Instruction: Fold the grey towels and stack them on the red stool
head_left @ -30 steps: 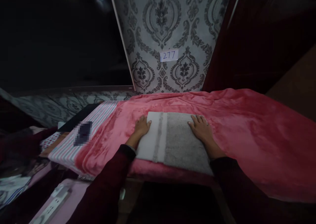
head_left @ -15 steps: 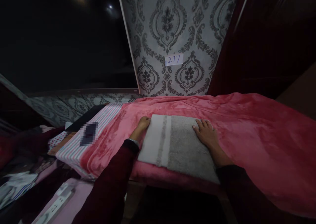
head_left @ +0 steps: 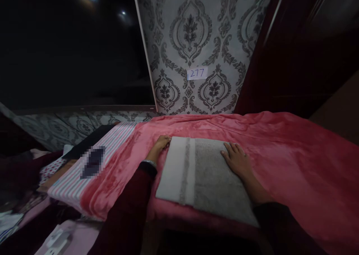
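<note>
A folded towel (head_left: 213, 176), grey with a white band and a grey stripe along its left part, lies flat on a pink-red plush blanket (head_left: 283, 161). At the towel's top left corner is my left hand (head_left: 162, 144), its fingers curled closed on the edge; the fingertips are partly hidden. My right hand (head_left: 237, 158) rests palm down near the top right corner, fingers stretched out on the grey part.
Left of the blanket, a striped cloth (head_left: 117, 135) bears a dark, pixelated object (head_left: 93, 162). A white power strip (head_left: 57, 242) lies low at the left. Behind stand a patterned wall (head_left: 190, 41) with a paper label (head_left: 197, 73) and a large dark screen (head_left: 70, 52).
The whole scene sits a little lower and closer in view. Both hands keep nearly the same places at the towel's upper corners, and the towel still lies flat.
</note>
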The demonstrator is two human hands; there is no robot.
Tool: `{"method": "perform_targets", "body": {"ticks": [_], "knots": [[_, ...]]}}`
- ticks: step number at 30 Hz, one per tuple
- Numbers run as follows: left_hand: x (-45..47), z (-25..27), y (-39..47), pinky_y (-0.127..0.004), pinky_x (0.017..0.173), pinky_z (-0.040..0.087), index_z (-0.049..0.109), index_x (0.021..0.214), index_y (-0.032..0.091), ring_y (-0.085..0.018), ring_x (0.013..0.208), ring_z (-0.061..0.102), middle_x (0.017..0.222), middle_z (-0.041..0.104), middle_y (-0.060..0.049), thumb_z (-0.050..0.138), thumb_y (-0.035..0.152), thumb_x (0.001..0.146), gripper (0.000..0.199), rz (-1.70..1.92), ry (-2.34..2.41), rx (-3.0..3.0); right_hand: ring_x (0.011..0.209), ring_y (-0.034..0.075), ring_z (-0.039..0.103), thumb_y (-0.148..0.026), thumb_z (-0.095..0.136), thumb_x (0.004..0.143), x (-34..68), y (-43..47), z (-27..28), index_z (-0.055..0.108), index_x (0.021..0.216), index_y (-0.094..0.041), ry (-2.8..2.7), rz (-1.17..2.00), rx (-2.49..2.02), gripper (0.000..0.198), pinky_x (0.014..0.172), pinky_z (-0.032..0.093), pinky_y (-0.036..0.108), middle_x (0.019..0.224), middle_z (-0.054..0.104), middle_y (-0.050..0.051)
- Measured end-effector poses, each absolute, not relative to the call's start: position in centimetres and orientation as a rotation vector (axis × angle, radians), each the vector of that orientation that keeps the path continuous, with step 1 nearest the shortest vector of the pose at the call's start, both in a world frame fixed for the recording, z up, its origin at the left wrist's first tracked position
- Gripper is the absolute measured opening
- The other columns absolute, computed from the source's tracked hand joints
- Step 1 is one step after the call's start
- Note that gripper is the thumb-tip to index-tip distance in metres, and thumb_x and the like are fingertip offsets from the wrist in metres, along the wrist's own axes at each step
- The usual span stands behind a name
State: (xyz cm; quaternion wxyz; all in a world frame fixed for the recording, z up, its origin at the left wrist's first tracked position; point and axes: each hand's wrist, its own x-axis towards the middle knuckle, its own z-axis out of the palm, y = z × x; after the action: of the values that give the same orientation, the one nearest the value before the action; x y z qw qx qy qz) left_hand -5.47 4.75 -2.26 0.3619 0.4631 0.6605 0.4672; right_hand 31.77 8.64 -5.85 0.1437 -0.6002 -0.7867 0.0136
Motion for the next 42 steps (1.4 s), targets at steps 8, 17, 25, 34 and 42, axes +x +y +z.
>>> {"method": "perform_targets", "body": {"ticks": [8, 17, 25, 34, 42], "knots": [[-5.7, -3.2, 5.5, -0.022, 0.054, 0.038, 0.061, 0.075, 0.019, -0.012, 0.053, 0.05, 0.057, 0.055, 0.004, 0.06, 0.019, 0.071, 0.004, 1.238, 1.787, 1.381, 0.153, 0.03, 0.029, -0.047, 0.027, 0.105, 32.2, 9.2, -6.7, 0.044, 0.156, -0.023, -2.28, 0.022, -1.729, 0.059, 0.116, 0.038, 0.055, 0.164, 0.038, 0.01], [-5.6, -3.4, 5.6, -0.029, 0.087, 0.048, 0.074, 0.098, 0.02, -0.02, 0.092, 0.063, 0.096, 0.073, -0.005, 0.061, 0.018, 0.08, 0.022, 1.158, 2.0, 1.71, 0.15, 0.028, 0.035, -0.044, 0.031, 0.104, 32.6, 9.6, -7.3, 0.052, 0.151, -0.022, -2.229, 0.016, -1.692, 0.056, 0.117, 0.038, 0.052, 0.161, 0.043, 0.01], [-5.4, -2.9, 6.0, -0.029, 0.084, 0.045, 0.077, 0.087, 0.017, -0.023, 0.097, 0.065, 0.102, 0.076, -0.01, 0.055, 0.016, 0.09, 0.022, 0.984, 2.117, 1.772, 0.127, 0.03, 0.061, -0.029, 0.031, 0.096, 33.8, 10.2, -5.7, 0.06, 0.141, -0.004, -1.74, 0.283, -1.771, 0.059, 0.11, 0.045, 0.044, 0.136, 0.066, 0.02], [-6.0, -3.0, 7.6, -0.027, 0.077, 0.05, 0.077, 0.102, 0.022, -0.02, 0.087, 0.068, 0.101, 0.079, -0.002, 0.052, 0.03, 0.082, 0.033, 1.075, 2.039, 1.792, 0.099, 0.025, 0.072, -0.032, 0.051, 0.099, 34.2, 12.4, -1.0, 0.079, 0.106, -0.013, -1.635, 0.446, -2.121, 0.035, 0.081, 0.053, 0.029, 0.107, 0.078, 0.014], [-6.3, -3.7, 8.1, -0.031, 0.084, 0.052, 0.08, 0.095, 0.023, -0.024, 0.096, 0.071, 0.105, 0.08, -0.003, 0.049, 0.033, 0.079, 0.036, 1.14, 2.052, 1.74, 0.11, 0.027, 0.07, -0.028, 0.048, 0.102, 33.0, 12.8, -1.6, 0.076, 0.116, -0.013, -1.594, 0.396, -2.222, 0.035, 0.086, 0.052, 0.031, 0.119, 0.074, 0.018]]}}
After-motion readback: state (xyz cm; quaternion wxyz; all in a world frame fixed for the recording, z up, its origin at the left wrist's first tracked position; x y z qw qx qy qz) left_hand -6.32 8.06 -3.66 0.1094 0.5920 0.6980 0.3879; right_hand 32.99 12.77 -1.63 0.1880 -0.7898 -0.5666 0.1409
